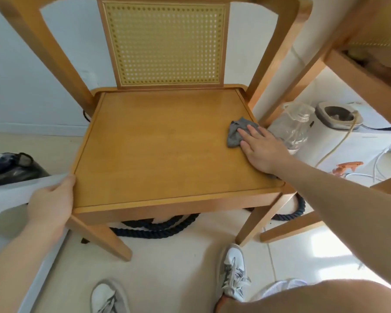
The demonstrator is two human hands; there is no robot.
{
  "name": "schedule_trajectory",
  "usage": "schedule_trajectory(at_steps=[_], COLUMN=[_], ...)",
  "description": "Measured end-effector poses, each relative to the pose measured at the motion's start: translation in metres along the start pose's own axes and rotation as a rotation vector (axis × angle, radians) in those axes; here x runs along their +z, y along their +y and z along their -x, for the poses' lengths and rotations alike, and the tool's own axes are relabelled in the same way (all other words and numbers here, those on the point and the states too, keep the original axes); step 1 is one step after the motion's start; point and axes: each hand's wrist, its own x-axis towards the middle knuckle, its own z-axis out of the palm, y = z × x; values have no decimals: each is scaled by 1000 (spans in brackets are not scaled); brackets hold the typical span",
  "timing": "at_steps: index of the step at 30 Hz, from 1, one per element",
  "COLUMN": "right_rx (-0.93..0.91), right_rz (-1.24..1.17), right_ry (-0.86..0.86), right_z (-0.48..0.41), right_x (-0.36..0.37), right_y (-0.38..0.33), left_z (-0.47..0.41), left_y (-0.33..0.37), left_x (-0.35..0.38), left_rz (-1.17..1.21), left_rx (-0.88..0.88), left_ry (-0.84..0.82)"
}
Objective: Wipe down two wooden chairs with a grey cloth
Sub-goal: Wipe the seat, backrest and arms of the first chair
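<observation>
Room: pale tiled floor (172,267) and a white wall behind, with clutter on the floor around the chairs.
Left hand (51,203): gripping the front-left corner of the seat, fingers (64,180) curled together over the rim; it looks to be steadying the chair.
Near chair (167,145): wooden seat with a cane back, facing the person; most of the seat is bare.
Rope (158,227): dark coil on the floor under the seat.
Grey cloth (234,134): bunched on the seat near its right edge, partly under the right hand.
Right hand (261,150): flat on the cloth, fingers (246,134) extended and slightly spread, palm pressing down.
Step well done: probably spread the cloth flatter, keep even pressure, sweep in overlapping passes toward the left rim, and work into the raised lip.
Bottle (291,129): clear plastic, just beside the seat's right edge; avoid knocking it.
Second chair (352,71): at far right, only partly seen.
</observation>
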Motion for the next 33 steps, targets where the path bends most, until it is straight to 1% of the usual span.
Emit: schedule_trajectory(at_steps=[1,3,4,6,8,10,13,16,18,20,22,24,26,28,30,31,33], right_rx=[14,39,45,55,55,27,-132,-445,-633,-689,-692,-621,-416,-170,18,79,122], right_rz=[19,55,62,45,11,-14,-108,-133,-82,-58,-32,19,19,22,0,-14,-40], right_ry=[1,-4,-1,12,46,50,14,-46,-58,-99,-131,-105,-93,-116,-120,-95,-27], right_z=[-8,-23,-31,-43,-50,-51,-35,4,23,23,20,24,34,48,61,68,75], right_x=[-1,-2,-4,-8,-10,-12,-16,-3,8,12,9,7,4,0,-2,-2,0], right_y=[-2,-3,-3,-7,-21,-49,-131,-238,-285,-289,-261,-214,-154,-91,-51,-43,-45], left_z=[9,9,3,-11,-18,-18,-22,-20,-21,-22,-21,-19,-18,-17,-12,-6,11], left_y=[14,26,30,34,34,36,33,33,33,32,31,31,29,28,26,22,15], left_x=[3,10,12,15,17,16,17,15,14,13,11,10,8,6,7,7,3], left_rz=[35,41,44,44,29,29,32,-9,-16,-25,-49,-88,-170,-295,-386,-412,-488], left_rx=[50,69,78,83,81,107,106,124,136,160,158,178,199,234,328,403,582], left_ry=[-35,-30,4,7,10,11,6,10,13,13,-4,-24,-7,67,183,224,216])
